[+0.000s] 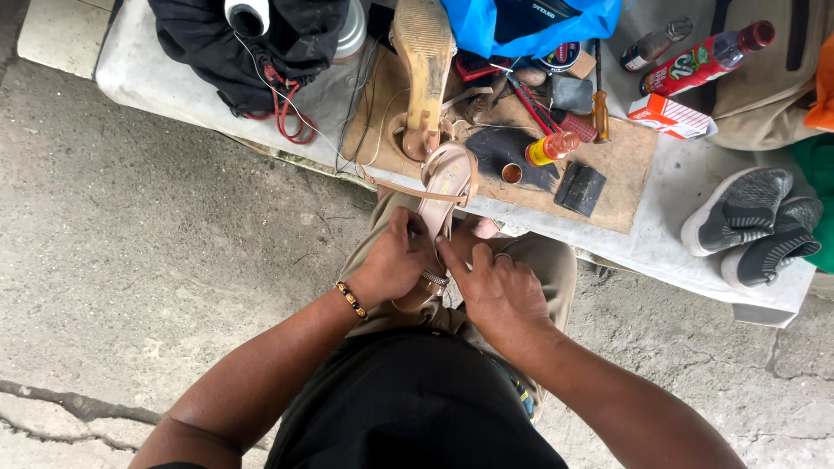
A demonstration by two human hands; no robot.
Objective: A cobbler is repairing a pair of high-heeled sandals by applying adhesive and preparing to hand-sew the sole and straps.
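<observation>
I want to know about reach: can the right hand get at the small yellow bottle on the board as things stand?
Probably yes. The yellow bottle lies uncovered on the board, ahead of the right hand, but that hand now grips the sandal together with the left hand.

On the pale stone counter lies a brown wooden board bearing a small yellow glue bottle with a red cap and a black brush block. Two grey knit sneakers sit further right, a black cloth bag at the left.
</observation>
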